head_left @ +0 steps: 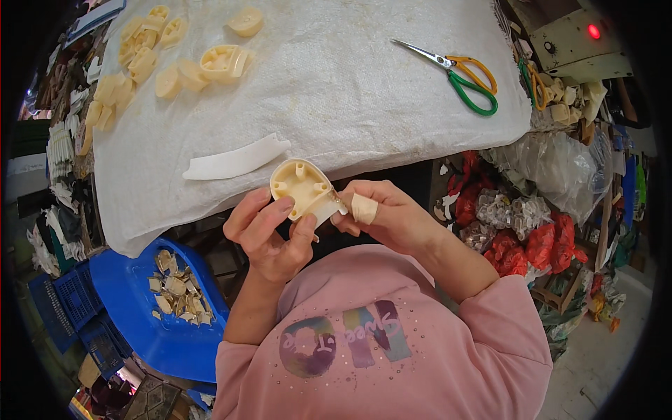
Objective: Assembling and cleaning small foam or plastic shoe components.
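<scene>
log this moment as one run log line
left hand: holds cream shell | right hand: at shell edge, taped finger | scissors: on table

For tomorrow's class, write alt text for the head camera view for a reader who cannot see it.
A person's left hand holds a cream plastic housing, hollow side up, while the right hand with a taped finger works at its edge. Beyond lie a white-covered table with similar cream parts and scissors; a blue tub holds offcuts.

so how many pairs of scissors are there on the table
1 clear pair: scissors with green and yellow handles, lying shut on the white cloth at the far right. Similar coloured handles at the cloth's right edge may be a second pair.
</scene>
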`<state>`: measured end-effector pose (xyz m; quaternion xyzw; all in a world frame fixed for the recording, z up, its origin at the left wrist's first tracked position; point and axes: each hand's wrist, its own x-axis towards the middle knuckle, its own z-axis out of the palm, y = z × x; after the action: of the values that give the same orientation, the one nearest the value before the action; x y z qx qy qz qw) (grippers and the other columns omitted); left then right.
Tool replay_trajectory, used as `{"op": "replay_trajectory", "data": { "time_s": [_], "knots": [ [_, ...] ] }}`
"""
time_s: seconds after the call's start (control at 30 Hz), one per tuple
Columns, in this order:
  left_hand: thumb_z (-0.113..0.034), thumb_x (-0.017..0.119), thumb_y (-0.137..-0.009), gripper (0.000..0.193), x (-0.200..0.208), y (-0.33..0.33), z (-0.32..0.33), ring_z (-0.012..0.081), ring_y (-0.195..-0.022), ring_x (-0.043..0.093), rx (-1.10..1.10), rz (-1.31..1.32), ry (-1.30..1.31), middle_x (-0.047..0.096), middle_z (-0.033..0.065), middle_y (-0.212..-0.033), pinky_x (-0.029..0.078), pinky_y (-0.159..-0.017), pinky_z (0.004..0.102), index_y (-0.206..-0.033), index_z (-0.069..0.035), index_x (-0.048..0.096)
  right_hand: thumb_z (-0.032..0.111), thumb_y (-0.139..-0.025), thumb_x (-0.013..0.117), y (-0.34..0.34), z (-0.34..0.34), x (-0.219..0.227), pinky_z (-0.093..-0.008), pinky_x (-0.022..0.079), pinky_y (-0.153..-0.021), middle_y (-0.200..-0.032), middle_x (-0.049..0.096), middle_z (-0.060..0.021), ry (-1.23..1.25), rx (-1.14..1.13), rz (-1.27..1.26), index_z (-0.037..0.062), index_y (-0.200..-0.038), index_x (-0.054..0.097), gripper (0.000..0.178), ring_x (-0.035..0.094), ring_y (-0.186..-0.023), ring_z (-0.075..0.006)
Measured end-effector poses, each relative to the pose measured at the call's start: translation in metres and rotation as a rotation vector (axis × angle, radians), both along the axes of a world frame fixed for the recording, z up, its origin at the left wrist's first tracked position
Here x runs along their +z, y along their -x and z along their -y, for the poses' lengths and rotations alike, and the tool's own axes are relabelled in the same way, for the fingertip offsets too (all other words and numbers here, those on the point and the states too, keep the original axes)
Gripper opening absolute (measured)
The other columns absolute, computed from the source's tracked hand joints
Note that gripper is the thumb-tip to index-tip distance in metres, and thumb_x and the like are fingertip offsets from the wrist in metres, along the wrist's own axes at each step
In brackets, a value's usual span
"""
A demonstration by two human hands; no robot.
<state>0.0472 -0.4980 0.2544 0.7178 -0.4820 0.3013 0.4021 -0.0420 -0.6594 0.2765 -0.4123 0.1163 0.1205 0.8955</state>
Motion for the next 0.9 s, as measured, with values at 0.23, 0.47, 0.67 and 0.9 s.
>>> {"op": "replay_trajectory", "data": {
  "time_s": [0.23,0.47,0.67,0.9],
  "knots": [
    [-0.003,0.070,-0.073,0.028,-0.005,0.007,-0.003,0.0272,-0.104,0.043,0.004,-0.163,0.018,0.048,0.0050,-0.107,0.048,-0.075,0.0320,-0.090,-0.021,0.058,0.023,-0.093,0.053,0.006,-0.006,0.002,-0.0198,0.034,-0.059,-0.073,0.048,0.0025,0.364,-0.099,0.106,0.0033,-0.085,0.053,0.021,0.040,-0.066,-0.0050],
    [-0.002,0.069,-0.074,0.027,-0.002,0.001,0.000,0.0276,-0.105,0.042,-0.014,-0.018,-0.005,0.048,0.0050,-0.108,0.048,-0.076,0.0320,-0.092,-0.020,0.058,0.025,-0.095,0.050,0.002,-0.006,-0.006,-0.0209,0.033,-0.058,-0.074,0.049,0.0005,-0.123,-0.080,0.023,0.0032,-0.087,0.052,0.024,0.037,-0.064,-0.0060],
    [0.001,0.067,-0.072,0.031,-0.003,0.003,-0.002,0.0296,-0.106,0.042,-0.050,-0.025,-0.018,0.046,0.0066,-0.109,0.046,-0.081,0.0346,-0.094,-0.020,0.060,0.029,-0.096,0.047,0.004,-0.008,-0.016,-0.0229,0.034,-0.059,-0.074,0.050,0.0000,0.040,-0.048,0.149,0.0024,-0.089,0.053,0.028,0.039,-0.065,-0.0073],
    [0.007,0.064,-0.068,0.038,-0.005,-0.002,0.000,0.0333,-0.106,0.044,-0.087,-0.155,0.052,0.043,0.0094,-0.111,0.045,-0.085,0.0397,-0.096,-0.019,0.061,0.024,-0.093,0.052,-0.002,0.019,-0.010,-0.0227,0.040,-0.065,-0.078,0.052,-0.0001,0.428,-0.107,0.220,0.0025,-0.106,0.055,0.026,0.047,-0.072,-0.0084]
  ]
}}
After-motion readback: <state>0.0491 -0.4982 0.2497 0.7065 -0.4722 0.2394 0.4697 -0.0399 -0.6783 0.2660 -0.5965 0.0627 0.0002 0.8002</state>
